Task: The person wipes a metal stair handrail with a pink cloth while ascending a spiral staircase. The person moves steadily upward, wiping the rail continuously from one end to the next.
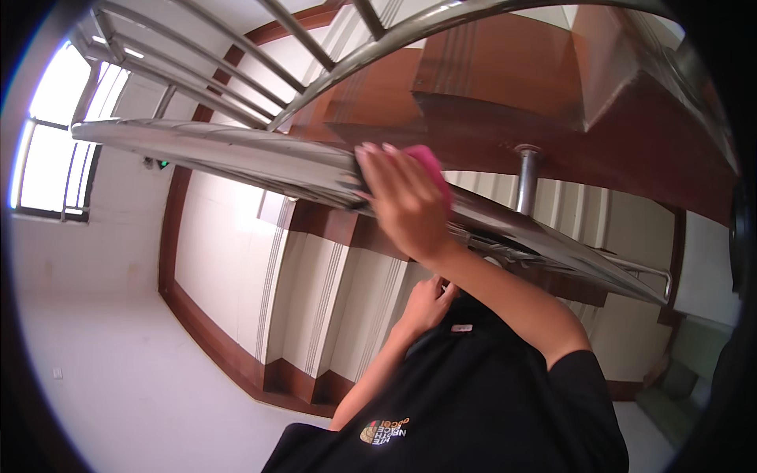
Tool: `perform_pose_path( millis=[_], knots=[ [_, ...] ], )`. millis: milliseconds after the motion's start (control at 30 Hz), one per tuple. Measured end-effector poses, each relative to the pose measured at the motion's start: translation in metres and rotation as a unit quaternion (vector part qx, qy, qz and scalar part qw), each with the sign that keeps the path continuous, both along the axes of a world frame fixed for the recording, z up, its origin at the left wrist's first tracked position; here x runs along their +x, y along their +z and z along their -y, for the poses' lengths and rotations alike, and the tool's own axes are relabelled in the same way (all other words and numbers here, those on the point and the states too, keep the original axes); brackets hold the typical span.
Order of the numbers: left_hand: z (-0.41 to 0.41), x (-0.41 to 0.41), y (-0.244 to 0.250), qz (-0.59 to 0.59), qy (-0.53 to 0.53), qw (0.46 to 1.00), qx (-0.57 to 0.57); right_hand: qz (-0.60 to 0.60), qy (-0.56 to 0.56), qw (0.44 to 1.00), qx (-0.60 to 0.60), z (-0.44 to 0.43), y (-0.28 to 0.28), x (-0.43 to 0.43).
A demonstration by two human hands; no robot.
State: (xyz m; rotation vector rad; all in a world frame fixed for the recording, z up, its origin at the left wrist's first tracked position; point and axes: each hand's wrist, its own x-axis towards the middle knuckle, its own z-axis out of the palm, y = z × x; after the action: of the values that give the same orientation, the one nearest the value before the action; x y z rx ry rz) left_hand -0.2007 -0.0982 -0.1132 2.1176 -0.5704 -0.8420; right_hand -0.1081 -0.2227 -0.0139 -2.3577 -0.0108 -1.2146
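My right hand (408, 204) lies across the broad metal handrail (236, 145) of a staircase. A pink cloth (430, 162) shows beneath its fingers and along its far side, pressed between palm and rail. The hand is slightly blurred. Lower down, close to my black shirt, my left hand (430, 303) has curled fingers near the underside of the railing. My right forearm partly covers that spot, so whether the left hand grips anything is hidden.
Pale stair treads (331, 295) with dark grooved lines and brown risers drop away below the rail. Metal balusters (290, 41) and a reddish-brown stair underside (502, 71) stand beyond. A short metal post (527, 177) joins rail and stair. At the left is a bright window (53, 136).
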Motion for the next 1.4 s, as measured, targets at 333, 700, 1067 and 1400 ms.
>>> perform_pose_path(
  millis=[333,700,1067,1400],
  knots=[
    [-0.028,0.013,-0.009,0.050,-0.040,0.996,0.070,0.037,-0.042,0.998,0.006,-0.015,-0.001,0.005],
    [0.035,-0.003,-0.013,-0.063,-0.146,0.987,0.034,-0.094,-0.179,0.979,0.032,0.088,-0.098,-0.157],
    [-0.038,-0.020,-0.008,-0.014,0.024,0.998,0.064,0.022,-0.085,0.994,-0.062,-0.055,0.032,0.061],
    [-0.044,-0.012,-0.005,-0.097,0.014,0.991,0.088,-0.053,-0.135,0.988,0.054,0.036,-0.060,-0.079]
  ],
)
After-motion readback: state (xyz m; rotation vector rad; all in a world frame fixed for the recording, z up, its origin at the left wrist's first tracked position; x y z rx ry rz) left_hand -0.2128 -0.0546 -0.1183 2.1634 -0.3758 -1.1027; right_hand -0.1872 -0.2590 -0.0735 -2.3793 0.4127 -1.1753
